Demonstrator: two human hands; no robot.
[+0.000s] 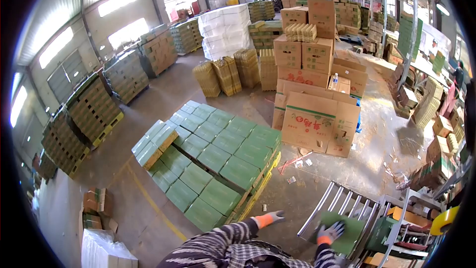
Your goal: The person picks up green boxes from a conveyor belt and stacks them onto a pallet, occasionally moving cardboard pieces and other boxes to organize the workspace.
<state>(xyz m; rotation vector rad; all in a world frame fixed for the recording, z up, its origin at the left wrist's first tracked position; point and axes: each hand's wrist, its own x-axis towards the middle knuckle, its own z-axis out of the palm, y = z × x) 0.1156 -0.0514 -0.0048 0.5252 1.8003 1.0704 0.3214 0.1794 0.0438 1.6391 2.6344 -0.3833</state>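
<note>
My right hand (331, 232), in a grey glove with an orange cuff, lies with spread fingers on top of a green box (342, 226). That box sits on the metal roller conveyor (320, 208) and is slightly blurred. My left hand (269, 218), gloved the same way, is held out in the air between the conveyor and the loaded pallet, with nothing in it. Green boxes (228, 139) cover the yellow pallet (265, 181) in rows, with a few stacked higher at its left side.
Large cardboard cartons (317, 124) stand beyond the pallet. Bundled egg trays (228, 75) and a white-wrapped stack (224, 31) are farther back. A machine with a yellow roll (445, 221) is at the right. Scraps (291, 180) litter the floor. A white-wrapped block (106, 250) sits lower left.
</note>
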